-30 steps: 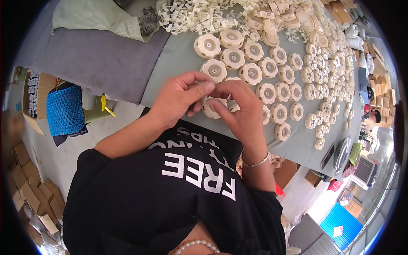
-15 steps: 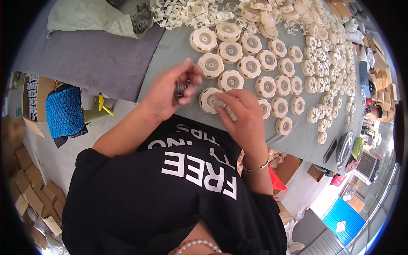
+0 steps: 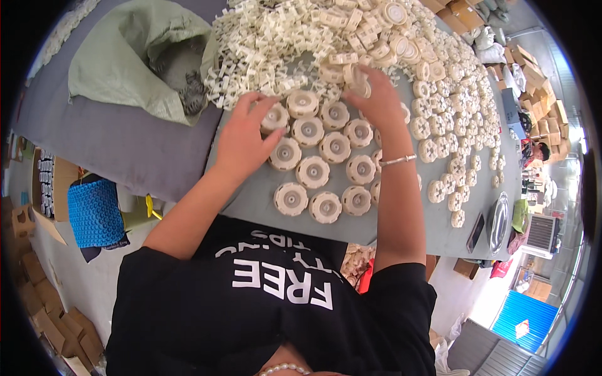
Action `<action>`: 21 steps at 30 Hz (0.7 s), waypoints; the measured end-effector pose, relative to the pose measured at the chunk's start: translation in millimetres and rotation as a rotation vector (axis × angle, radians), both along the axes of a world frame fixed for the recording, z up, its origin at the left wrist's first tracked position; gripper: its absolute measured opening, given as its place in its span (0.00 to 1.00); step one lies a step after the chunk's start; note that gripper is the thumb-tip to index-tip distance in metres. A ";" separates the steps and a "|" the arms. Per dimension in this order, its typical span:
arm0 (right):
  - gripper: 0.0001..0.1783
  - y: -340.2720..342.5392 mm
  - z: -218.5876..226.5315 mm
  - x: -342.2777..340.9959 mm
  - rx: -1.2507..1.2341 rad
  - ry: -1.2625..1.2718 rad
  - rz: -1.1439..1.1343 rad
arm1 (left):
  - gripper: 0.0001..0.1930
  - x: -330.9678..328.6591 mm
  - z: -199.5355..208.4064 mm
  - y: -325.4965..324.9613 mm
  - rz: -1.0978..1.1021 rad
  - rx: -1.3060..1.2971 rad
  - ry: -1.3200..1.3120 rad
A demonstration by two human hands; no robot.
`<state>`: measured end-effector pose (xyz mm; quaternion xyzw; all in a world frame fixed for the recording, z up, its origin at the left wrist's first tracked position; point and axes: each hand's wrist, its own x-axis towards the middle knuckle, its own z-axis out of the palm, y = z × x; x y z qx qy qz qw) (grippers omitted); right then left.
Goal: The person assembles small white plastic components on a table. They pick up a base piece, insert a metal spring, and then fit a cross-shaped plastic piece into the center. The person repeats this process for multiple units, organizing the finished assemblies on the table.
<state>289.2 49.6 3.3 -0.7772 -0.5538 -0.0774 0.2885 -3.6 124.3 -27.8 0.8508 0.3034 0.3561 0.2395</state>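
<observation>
My left hand point(image 3: 244, 138) has its fingers and thumb around the edge of a cream round plastic housing point(image 3: 274, 117), at the far left corner of a group of similar ones. My right hand point(image 3: 380, 103) reaches to the near edge of the pile. Its thumb and fingers grip another cream round housing point(image 3: 358, 80), blurred and partly hidden by the fingers. Between my arms, several open housings point(image 3: 312, 172) lie face up in loose rows, each with a ring-shaped recess. No springs show in either hand.
A heap of small white plastic clips point(image 3: 260, 56) and piled housings cover the table's far side. At left, an open pale green sack point(image 3: 119, 62) shows dark coil springs point(image 3: 193, 94). Rows of cream wheel-shaped pieces point(image 3: 439, 147) stand right, near a phone point(image 3: 475, 232) and metal tray point(image 3: 499, 220).
Both hands have moved forward, away from my body. The dark springs no longer show in my left hand, which now grips a housing. My right hand has left the near housing for the pile.
</observation>
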 end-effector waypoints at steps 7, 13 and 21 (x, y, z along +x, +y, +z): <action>0.33 6.1 11.8 49.5 -0.323 0.401 -0.064 | 0.22 -24.6 10.5 -4.8 -0.014 -0.217 0.186; 0.32 -7.0 -17.1 60.0 -0.125 0.182 -0.076 | 0.26 -40.2 9.2 -10.2 0.022 -0.198 0.179; 0.30 18.0 16.7 8.0 -0.634 -0.079 -0.147 | 0.23 -36.9 11.9 -11.3 0.104 -0.280 0.013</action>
